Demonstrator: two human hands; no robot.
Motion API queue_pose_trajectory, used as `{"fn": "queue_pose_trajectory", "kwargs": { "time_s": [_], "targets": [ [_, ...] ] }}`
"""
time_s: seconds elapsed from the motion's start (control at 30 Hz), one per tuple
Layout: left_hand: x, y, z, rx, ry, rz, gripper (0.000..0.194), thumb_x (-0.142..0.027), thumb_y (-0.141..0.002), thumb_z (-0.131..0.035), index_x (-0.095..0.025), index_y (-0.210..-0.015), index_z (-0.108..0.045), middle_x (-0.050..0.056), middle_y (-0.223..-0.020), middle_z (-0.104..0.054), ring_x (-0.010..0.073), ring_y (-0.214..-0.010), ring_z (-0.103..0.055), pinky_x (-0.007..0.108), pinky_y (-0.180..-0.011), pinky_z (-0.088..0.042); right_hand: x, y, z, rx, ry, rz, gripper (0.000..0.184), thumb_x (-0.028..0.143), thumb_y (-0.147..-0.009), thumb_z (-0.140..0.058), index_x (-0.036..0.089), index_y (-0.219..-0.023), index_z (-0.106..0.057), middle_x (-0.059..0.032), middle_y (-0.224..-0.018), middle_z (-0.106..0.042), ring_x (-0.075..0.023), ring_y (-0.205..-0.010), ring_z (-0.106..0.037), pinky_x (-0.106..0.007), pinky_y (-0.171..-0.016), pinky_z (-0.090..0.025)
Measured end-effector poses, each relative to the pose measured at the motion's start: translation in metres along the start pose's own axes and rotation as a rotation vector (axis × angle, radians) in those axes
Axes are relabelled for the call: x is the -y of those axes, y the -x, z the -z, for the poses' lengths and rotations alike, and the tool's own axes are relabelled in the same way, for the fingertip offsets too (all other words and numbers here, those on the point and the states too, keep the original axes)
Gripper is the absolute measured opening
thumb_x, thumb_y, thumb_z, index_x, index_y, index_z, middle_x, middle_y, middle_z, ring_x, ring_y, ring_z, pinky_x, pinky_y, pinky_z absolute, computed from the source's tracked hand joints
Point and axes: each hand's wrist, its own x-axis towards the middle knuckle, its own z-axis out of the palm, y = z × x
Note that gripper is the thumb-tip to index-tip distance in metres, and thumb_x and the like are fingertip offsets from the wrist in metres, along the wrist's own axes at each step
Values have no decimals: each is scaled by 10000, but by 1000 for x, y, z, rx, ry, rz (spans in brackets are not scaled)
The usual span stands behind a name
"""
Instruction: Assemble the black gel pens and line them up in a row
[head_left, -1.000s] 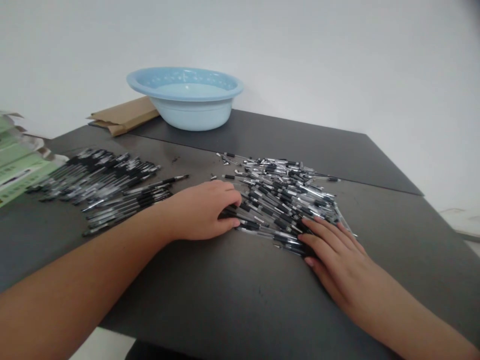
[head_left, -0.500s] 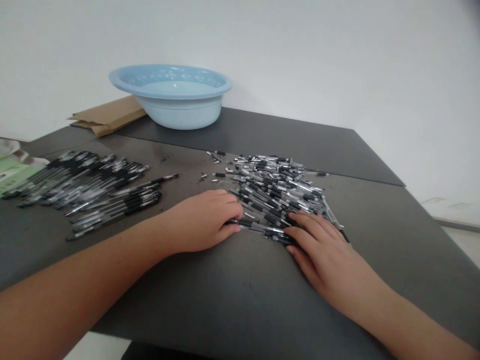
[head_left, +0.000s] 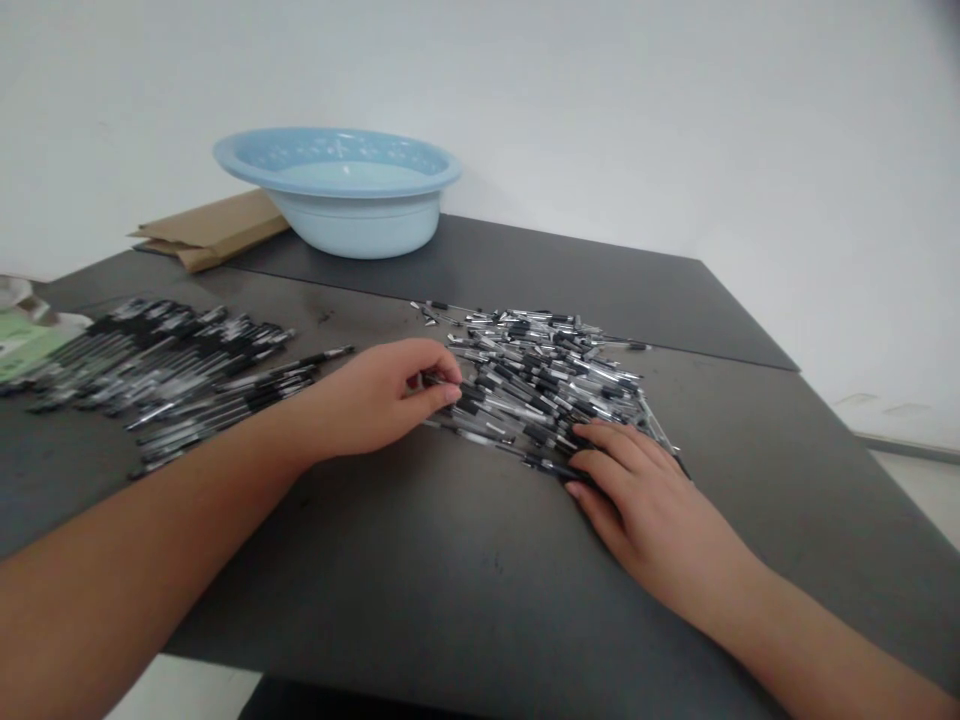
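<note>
Heaped pens (head_left: 551,375) lie on the grey table (head_left: 390,580), centre of the clock. At 4 o'clock, the right hand (head_left: 649,490) rests on them, loosely spread. At 9, the left hand (head_left: 367,395) has shifted off the near edge, leaving pens there ungripped; its grip is narrow, contents indiscernible.

Passable: near tabletop (head_left: 435,570) between left arm (head_left: 187,520) and right arm (head_left: 810,635). Obstacles: pen pile (head_left: 555,385) ahead, blue basin (head_left: 360,225) beyond.
</note>
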Motion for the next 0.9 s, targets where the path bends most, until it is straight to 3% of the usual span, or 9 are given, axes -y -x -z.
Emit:
{"fn": "queue_pose_trajectory", "kwargs": {
  "time_s": [0.17,0.3,0.4,0.5,0.57,0.63,0.77,0.83,0.9],
  "targets": [
    [9,-5,10,-230,205,166,337,-519,-912,-656,-197,-1005,-695,12,-888,-713,186,-798,-647,291,-731,-499,0,1,1,14,15,2,222,299,-1063,-531,231,-1184,-704,-123,-1417,-643,-328,-1361,-561,-583,-1165,-463],
    [21,-10,22,-407,238,308,341,-497,-910,-652,-179,-1023,-697,19,-868,-704,162,-731,-608,280,-693,-478,-1,2,1,23,16,0,219,293,-1060,-536,224,-1178,-707,-121,-1418,-645,-323,-1375,-555,-580,-1187,-445],
    [31,-7,37,-461,141,415,337,-476,-934,-641,-173,-1069,-700,21,-888,-714,157,-731,-605,270,-666,-458,-1,3,1,20,16,-1,214,285,-1054,-543,210,-1161,-712,-128,-1413,-649,-329,-1373,-557,-577,-1180,-456],
    [40,-1,53,-499,-106,477,356,-491,-968,-607,-175,-1098,-706,24,-936,-720,167,-780,-612,286,-727,-465,-2,4,0,16,15,-2,206,281,-1053,-545,200,-1143,-712,-136,-1408,-645,-334,-1375,-552,-580,-1178,-458],
    [46,2,61,-448,-300,472,381,-506,-988,-575,-181,-1144,-700,39,-1004,-722,191,-832,-619,313,-792,-480,-2,4,0,16,12,0,202,278,-1055,-544,199,-1144,-707,-138,-1404,-643,-333,-1373,-550,-585,-1175,-461],
    [53,3,65,-322,-469,450,410,-478,-1005,-539,-164,-1229,-678,78,-1095,-727,234,-917,-637,355,-866,-494,-3,4,0,17,6,2,197,278,-1056,-543,202,-1143,-702,-136,-1400,-644,-334,-1366,-553,-591,-1167,-468],
    [72,2,68,-111,-606,427,397,-352,-990,-528,-120,-1260,-704,128,-1136,-757,294,-988,-672,414,-934,-502,-4,5,-2,6,-19,5,185,292,-1052,-555,210,-1133,-699,-138,-1396,-644,-344,-1365,-558,-605,-1157,-475],
    [75,1,66,-63,-618,417,391,-342,-969,-557,-99,-1218,-735,146,-1119,-768,314,-994,-683,433,-943,-506,-4,5,-2,-2,-34,6,180,289,-1052,-554,213,-1131,-698,-137,-1393,-648,-344,-1364,-563,-610,-1157,-474],
    [67,0,58,-80,-652,396,453,-367,-980,-550,-61,-1276,-706,195,-1225,-735,361,-1125,-655,485,-1026,-473,-5,5,-2,-12,-49,8,182,283,-1056,-548,212,-1133,-697,-138,-1386,-656,-341,-1364,-568,-606,-1157,-476]
  ]
}}
